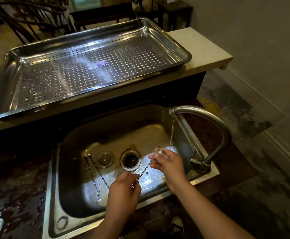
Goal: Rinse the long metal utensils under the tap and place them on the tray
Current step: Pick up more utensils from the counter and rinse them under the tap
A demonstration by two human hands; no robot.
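Your left hand [123,188] and right hand [168,163] each pinch one long twisted metal spoon [145,170] above the stainless steel sink [89,135], its bowl just beside the water stream [171,133]. Two more long twisted metal utensils [92,176] lie in the basin.

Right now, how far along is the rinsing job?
Nothing is done yet: the perforated tray holds no utensil. In hand: the left hand and right hand hold one twisted spoon beside the tap stream. Left: two long utensils lie in the sink.
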